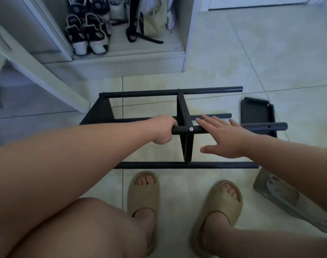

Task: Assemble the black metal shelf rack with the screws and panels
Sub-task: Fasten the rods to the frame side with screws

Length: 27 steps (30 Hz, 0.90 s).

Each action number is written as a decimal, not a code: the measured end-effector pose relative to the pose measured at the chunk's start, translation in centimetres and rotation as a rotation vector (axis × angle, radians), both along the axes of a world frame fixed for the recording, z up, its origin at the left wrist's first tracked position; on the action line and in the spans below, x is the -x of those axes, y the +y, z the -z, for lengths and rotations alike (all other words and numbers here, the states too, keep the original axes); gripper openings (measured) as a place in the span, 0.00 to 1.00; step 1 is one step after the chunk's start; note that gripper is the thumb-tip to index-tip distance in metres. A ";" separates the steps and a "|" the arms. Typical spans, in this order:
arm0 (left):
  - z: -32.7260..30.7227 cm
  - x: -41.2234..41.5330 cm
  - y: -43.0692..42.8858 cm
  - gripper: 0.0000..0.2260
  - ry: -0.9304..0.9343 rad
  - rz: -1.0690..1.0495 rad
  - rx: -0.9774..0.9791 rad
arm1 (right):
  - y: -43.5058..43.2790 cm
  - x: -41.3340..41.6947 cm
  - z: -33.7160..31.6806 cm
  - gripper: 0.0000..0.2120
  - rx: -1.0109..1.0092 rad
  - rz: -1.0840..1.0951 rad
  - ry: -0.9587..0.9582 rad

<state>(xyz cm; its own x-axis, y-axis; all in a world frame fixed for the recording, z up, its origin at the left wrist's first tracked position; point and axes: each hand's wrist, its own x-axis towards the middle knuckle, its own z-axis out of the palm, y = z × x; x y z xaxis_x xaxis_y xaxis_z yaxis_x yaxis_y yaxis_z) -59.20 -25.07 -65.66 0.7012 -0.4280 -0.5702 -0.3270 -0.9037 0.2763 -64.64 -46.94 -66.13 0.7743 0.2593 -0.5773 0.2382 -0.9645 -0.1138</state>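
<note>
On floor tiles (233,53), left hand (163,130) gripping rack tube (198,129), right hand (225,136) spread

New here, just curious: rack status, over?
Left hand grips top tube. Right hand flat over it. Rack on its side, one panel loose. Nothing in the way.

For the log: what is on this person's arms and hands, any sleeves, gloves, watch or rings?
Nothing worn. The left hand and right hand are ungloved, and no ring shows. The left forearm and right forearm are bare to the frame edge: no sleeve, watch or band in view.
</note>
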 end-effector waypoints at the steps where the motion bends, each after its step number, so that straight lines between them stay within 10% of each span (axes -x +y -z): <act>1: -0.9 0.0 -0.1 0.08 -0.030 -0.023 0.010 | -0.1 0.1 -0.8 0.43 0.006 0.012 -0.037; 27: 2.5 -12.6 -0.5 0.22 -0.610 -0.311 0.079 | 1.8 -14.5 1.9 0.37 -0.184 0.284 -0.299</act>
<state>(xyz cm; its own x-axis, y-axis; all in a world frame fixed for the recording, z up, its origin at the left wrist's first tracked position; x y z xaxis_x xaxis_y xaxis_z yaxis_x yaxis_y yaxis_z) -46.63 -25.55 -68.21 0.9839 -0.1786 -0.0096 -0.1733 -0.9655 0.1941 -50.09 -45.10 -68.06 0.9552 0.0900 -0.2819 0.0154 -0.9665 -0.2563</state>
